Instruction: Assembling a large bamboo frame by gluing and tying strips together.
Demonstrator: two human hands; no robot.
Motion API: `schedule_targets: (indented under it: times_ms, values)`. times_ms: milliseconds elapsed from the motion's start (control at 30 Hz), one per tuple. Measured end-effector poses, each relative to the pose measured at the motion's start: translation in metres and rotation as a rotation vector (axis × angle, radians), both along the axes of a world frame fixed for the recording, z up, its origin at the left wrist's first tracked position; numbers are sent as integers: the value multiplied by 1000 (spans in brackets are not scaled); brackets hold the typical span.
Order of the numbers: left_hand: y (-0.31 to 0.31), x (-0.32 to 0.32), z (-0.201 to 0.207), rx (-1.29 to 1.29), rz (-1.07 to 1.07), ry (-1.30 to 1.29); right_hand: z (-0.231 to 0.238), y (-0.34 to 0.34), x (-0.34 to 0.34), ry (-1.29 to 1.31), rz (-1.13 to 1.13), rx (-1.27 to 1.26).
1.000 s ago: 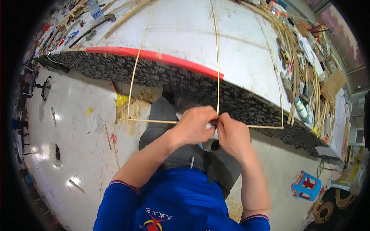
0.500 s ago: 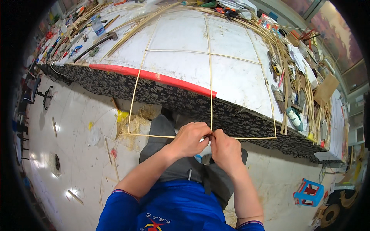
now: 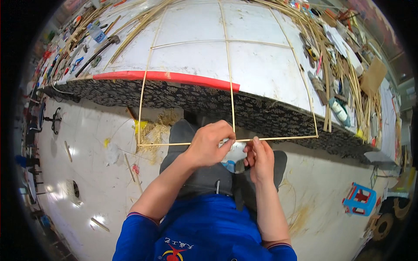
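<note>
A light frame of thin bamboo strips [image 3: 287, 138] lies partly on the white-topped table [image 3: 270, 74], its near end reaching past the edge toward me. My left hand [image 3: 211, 142] pinches the near strip where the middle lengthwise strip [image 3: 230, 74] meets it; its fingers hide part of that joint. Just right of the joint, my right hand [image 3: 262, 162] is apart from the other, fingers loosely bent and spread. Its index fingertip is close to the near strip, and whether it touches cannot be told. I see nothing held in it.
A red strip [image 3: 170, 78] runs along the table edge above dark patterned cloth [image 3: 183, 95]. Bundled bamboo strips and tools crowd the right side; a hammer [image 3: 101, 51] and bottle [image 3: 96, 32] stand out at left. Shavings [image 3: 154, 132] and a blue stool [image 3: 360, 199] are on the floor.
My right hand has come off the joint and moved right and down, its fingers opening. My left hand keeps its pinch. The whole view has shifted a little, with the table higher in the picture.
</note>
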State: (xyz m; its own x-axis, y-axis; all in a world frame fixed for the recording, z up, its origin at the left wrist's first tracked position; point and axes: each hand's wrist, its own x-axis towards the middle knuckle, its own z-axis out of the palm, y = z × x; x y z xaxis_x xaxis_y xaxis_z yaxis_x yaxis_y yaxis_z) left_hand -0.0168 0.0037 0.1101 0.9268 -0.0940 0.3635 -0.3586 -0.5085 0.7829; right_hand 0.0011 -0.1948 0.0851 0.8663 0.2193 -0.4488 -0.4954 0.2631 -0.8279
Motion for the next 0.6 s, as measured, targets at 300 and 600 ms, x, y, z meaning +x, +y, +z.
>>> schedule_targets:
  times_ms: [300,600]
  values:
    - [2,-2,-1,36,-16,0,-11,8,2,-42,-49,170]
    - [2,-2,3,43,17,-67,-14,9,3,-39,-48,147]
